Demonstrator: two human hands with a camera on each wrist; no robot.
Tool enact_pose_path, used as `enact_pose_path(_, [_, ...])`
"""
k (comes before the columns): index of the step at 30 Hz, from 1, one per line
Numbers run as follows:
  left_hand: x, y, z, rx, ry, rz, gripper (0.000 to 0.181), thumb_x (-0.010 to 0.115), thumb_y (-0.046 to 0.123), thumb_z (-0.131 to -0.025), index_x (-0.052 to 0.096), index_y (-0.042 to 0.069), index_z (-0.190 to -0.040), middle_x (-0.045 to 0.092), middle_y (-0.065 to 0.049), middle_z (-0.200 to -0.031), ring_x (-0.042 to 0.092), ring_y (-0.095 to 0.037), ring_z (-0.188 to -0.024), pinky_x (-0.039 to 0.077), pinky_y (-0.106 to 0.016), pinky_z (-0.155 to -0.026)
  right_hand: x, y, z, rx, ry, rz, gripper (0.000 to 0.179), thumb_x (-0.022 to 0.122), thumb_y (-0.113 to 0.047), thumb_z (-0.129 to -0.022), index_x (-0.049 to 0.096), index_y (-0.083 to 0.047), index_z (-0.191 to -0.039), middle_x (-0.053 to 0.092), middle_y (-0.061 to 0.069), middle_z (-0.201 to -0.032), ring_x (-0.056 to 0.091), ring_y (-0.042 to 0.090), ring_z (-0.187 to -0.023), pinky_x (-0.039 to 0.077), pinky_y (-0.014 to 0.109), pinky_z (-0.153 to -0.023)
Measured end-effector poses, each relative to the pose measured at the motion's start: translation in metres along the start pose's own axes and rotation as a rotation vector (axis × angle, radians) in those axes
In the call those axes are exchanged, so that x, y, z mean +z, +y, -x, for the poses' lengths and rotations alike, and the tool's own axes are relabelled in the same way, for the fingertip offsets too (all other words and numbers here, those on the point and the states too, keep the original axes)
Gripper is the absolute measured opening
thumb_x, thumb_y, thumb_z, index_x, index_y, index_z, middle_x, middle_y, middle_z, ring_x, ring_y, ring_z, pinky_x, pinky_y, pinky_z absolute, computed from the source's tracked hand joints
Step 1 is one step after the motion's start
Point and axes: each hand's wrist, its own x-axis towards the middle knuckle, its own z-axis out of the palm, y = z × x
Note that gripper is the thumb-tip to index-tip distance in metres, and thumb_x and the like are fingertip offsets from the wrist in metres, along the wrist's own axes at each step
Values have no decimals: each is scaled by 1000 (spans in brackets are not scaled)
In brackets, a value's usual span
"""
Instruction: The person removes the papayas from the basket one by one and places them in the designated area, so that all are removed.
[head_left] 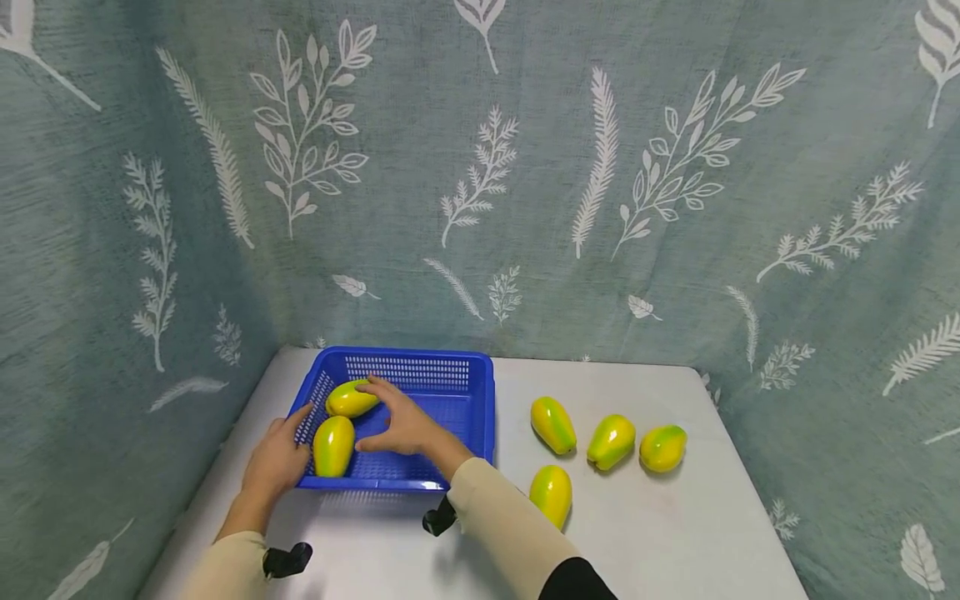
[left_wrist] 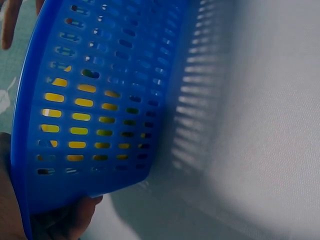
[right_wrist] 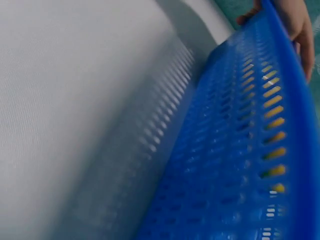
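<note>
A blue plastic basket [head_left: 450,410] with slotted walls stands at the left of the white table. My left hand [head_left: 276,457] grips its left rim, thumb outside the wall in the left wrist view. Inside, two glossy yellow-green fruits, shaped like mangoes or small papayas, lie along the left side: a front fruit [head_left: 333,447] and a back fruit [head_left: 349,399]. My right hand [head_left: 405,423] is over the basket with thumb and fingers spread apart. Its fingertips are right at the back fruit, and its thumb is beside the front one. Yellow fruit shows through the slots in both wrist views.
Right of the basket, several similar fruits lie on the white table [head_left: 720,533]: one [head_left: 553,425], another [head_left: 611,442], one further right [head_left: 663,448] and one nearer [head_left: 551,495], partly behind my right sleeve. A green leaf-patterned cloth [head_left: 540,167] hangs behind and at both sides.
</note>
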Motion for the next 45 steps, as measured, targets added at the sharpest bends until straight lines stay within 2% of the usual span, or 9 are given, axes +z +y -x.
enact_pose_path(3, [1, 4, -3, 0, -3, 8, 67, 46, 8, -80, 26, 15, -143, 42, -25, -119, 46, -44, -104, 35, -64, -85, 4, 4, -4, 6, -3, 83, 84, 77, -38, -67, 34, -28, -139, 11, -14, -149, 15, 11, -135, 34, 38, -100])
enact_pose_path(6, [2, 3, -5, 2, -1, 9, 68, 46, 7, -79, 27, 15, -143, 42, -24, -117, 47, -44, -100, 36, -64, -84, 11, 5, -8, 6, -21, 120, 84, 76, -40, -68, 34, -28, -139, 11, -12, -150, 14, 10, -135, 29, 43, -103])
enact_pose_path(11, [0, -4, -3, -4, 11, -4, 68, 46, 7, -79, 27, 14, -143, 42, -24, -115, 49, -43, -96, 38, -63, -82, 26, 2, -16, -30, -78, 132, 83, 75, -40, -69, 35, -25, -140, 13, -7, -150, 17, 11, -135, 25, 41, -105])
enact_pose_path(16, [0, -2, 0, 2, 13, 8, 66, 47, 8, -79, 29, 14, -143, 43, -24, -115, 50, -44, -96, 39, -63, -81, 38, 3, -18, -7, -113, 192, 83, 75, -40, -69, 35, -26, -140, 15, -4, -150, 18, 11, -134, 27, 39, -104])
enact_pose_path(21, [0, 0, 1, 15, 26, 4, 65, 46, 8, -79, 30, 13, -142, 44, -23, -113, 52, -41, -90, 42, -61, -78, 47, 1, -17, 26, -142, 207, 82, 76, -38, -68, 36, -27, -139, 15, -5, -150, 20, 12, -134, 30, 37, -103])
enact_pose_path(25, [1, 0, 1, 19, 32, 7, 65, 46, 8, -79, 31, 13, -142, 44, -22, -113, 53, -41, -88, 43, -60, -75, 54, 1, -18, 16, -146, 233, 79, 77, -35, -68, 39, -25, -137, 16, -4, -150, 21, 12, -134, 29, 33, -103])
enact_pose_path(31, [0, -5, 1, -9, 22, 19, 67, 46, 8, -78, 29, 15, -143, 43, -21, -114, 53, -40, -88, 43, -60, -74, 63, 3, -24, -3, -170, 306, 75, 75, -32, -70, 41, -25, -136, 17, -5, -150, 23, 11, -132, 29, 29, -103])
enact_pose_path(40, [2, -6, 4, -1, 31, 6, 67, 48, 7, -77, 30, 13, -142, 45, -22, -111, 53, -39, -86, 44, -58, -72, 74, -3, -29, 49, -176, 362, 73, 77, -30, -69, 43, -30, -133, 19, -10, -148, 25, 5, -130, 30, 25, -101])
enact_pose_path(45, [1, -2, 2, 6, 15, 10, 68, 48, 8, -77, 29, 13, -143, 45, -23, -111, 53, -38, -84, 44, -58, -71, 74, -6, -32, 65, -130, 434, 71, 80, -30, -66, 47, -31, -129, 24, -10, -146, 27, 4, -129, 31, 24, -100])
